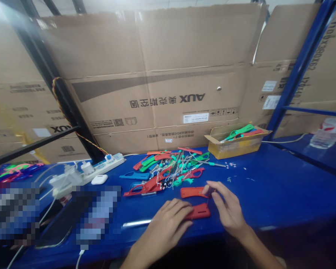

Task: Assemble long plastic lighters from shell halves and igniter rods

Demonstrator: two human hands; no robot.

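Under my left hand (170,220) lies a red long-nosed lighter (202,212), its handle gripped between fingers and thumb. The metal tube (138,223) of that lighter sticks out to the left on the blue table. My right hand (228,209) is closed in a pinch just above the handle's right end. A thin dark line runs down from those fingertips to the handle, too fine to name. Just behind lies an orange handle shell (190,192), its right end partly covered by my right fingers.
Behind my hands is a pile of lighter parts (164,173) with metal tubes and white wires. A cardboard box (235,148) of handles stands back right. At left are a power strip (116,161), a white earphone case (99,179) and phones. A bottle (329,130) stands far right.
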